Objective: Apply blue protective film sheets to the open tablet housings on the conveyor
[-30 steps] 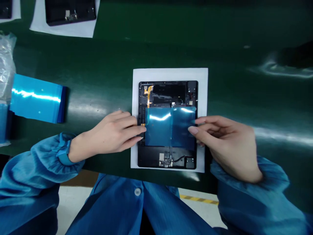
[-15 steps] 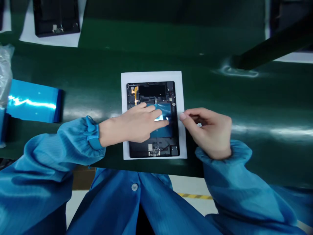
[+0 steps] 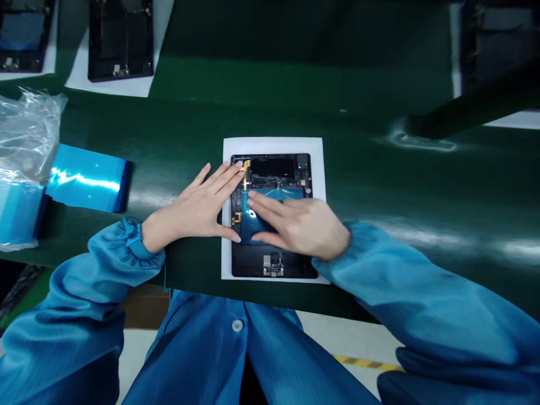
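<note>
An opened black tablet body (image 3: 274, 264) lies on a white sheet (image 3: 320, 163) on the green belt, with a blue film (image 3: 291, 194) stuck over its middle. My right hand (image 3: 299, 225) lies flat on the film, fingers stretched out to the left. My left hand (image 3: 198, 208) rests flat with spread fingers at the tablet's left edge, fingertips on the frame near an orange flex cable (image 3: 246, 169). Neither hand holds anything.
A stack of blue films (image 3: 86, 179) lies at the left beside a clear plastic bag (image 3: 25, 135). Two more black tablet bodies (image 3: 120, 39) on white sheets sit at the far left back. A dark bar (image 3: 472, 101) crosses the right back.
My right hand left the sheet's right side and came onto the film. My left hand slid off the film to the tablet's left edge and spread flat.
</note>
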Available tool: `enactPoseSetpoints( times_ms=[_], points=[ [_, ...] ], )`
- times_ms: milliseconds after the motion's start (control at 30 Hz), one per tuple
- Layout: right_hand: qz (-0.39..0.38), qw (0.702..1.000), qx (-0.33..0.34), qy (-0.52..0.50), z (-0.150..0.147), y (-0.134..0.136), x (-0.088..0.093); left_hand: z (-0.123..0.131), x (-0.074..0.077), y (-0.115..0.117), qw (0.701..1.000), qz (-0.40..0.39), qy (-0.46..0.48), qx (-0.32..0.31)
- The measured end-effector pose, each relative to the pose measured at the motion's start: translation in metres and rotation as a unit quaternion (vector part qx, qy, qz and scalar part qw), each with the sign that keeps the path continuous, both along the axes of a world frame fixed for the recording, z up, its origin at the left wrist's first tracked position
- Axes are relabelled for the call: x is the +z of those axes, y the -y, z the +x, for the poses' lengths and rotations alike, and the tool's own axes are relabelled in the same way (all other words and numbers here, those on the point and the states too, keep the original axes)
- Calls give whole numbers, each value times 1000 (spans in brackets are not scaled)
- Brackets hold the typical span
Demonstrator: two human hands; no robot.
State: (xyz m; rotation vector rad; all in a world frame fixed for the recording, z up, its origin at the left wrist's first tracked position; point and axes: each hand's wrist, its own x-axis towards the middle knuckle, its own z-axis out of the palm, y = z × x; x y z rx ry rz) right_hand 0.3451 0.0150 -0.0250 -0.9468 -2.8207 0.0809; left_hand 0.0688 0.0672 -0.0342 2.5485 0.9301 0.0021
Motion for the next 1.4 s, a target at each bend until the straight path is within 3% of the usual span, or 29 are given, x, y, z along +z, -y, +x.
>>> enactPoseSetpoints(
  times_ms=[133,300,500,700,900,1000,1133,1233,1400],
  points=[
    [12,999,44,-16,1,10,-1,0,2,-1,1000,-1,-9,-2],
    [40,994,-94,-43,9,11,-5,-1,-2,0,1000,9,-4,0],
    [-9,996,33,-81,11,42,3,-2,-3,1,1000,22,-1,-1],
    [-49,988,-117,-86,54,22,-4,-2,0,-1,1000,14,-2,-5],
    [-40,994,7,-106,79,49,-5,-2,1,0,1000,19,0,-7],
    [-27,993,-8,-116,78,27,-9,-4,1,0,1000,23,-3,-8],
    [-51,990,-75,-107,74,-4,-16,-4,1,-2,1000,24,-6,-4],
    [-79,990,-75,-95,76,13,-14,-3,0,-2,1000,22,-3,-2],
    [-48,990,6,-136,75,55,-3,-2,5,-3,1000,3,3,2]
  ],
)
